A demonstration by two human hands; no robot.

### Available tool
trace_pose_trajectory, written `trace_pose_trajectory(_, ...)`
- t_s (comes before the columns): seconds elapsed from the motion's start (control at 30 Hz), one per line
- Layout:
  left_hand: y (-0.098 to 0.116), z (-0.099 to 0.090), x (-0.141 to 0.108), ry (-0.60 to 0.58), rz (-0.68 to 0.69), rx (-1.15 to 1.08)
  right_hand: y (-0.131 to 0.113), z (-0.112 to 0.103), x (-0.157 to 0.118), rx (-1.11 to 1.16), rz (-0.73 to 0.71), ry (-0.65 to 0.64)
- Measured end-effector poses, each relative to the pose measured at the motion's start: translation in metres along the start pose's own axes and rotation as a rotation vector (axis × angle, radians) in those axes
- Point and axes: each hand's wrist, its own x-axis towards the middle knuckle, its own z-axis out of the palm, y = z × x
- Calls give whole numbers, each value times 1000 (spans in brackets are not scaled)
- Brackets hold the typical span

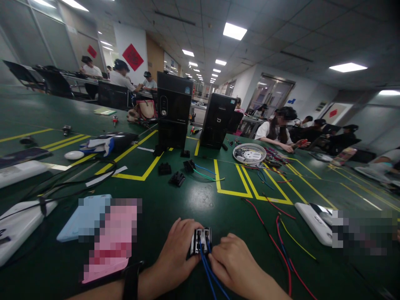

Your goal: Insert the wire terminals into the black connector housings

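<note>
My left hand (178, 246) is wrapped around the left side of a small black-and-white electrical terminal block (202, 239), held just above the green table. Blue wires (208, 273) come out of the block's face and hang down toward me. Against the block's right edge, my right hand (233, 258) is curled closed, its thumb close to the wires. Whatever sits between its fingers is hidden. Farther out lie loose black blocks (177, 178), and another black block (189, 166) has green and blue wires attached.
Loose red wires (270, 233) and a yellow wire (296, 241) lie to the right, near a white device (314, 223). A pink item (109, 241) and a light-blue one (90, 216) lie left. Black computer towers (174, 112) and a white basket (249, 153) stand beyond; a person (278, 129) sits across.
</note>
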Motion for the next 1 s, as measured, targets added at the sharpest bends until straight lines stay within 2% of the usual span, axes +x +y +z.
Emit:
trace_pose_trajectory(0.13,-5,3,-1,5,3,8,2,-6,-1,-11,29,-4)
trace_pose_trajectory(0.33,-7,4,-1,3,14,9,-2,1,-1,21,38,170)
trace_pose_trajectory(0.5,-2,1,0,-12,11,2,-2,2,0,13,-28,100)
trace_pose_trajectory(0.63,-2,1,-1,-5,8,7,2,-3,-1,-19,-11,53)
trace_pose_trajectory(0.87,-6,4,-2,4,15,9,0,-1,-2,13,-27,170)
trace_pose_trajectory(1.0,-5,2,-1,2,13,3,-1,-3,-1,15,-44,114)
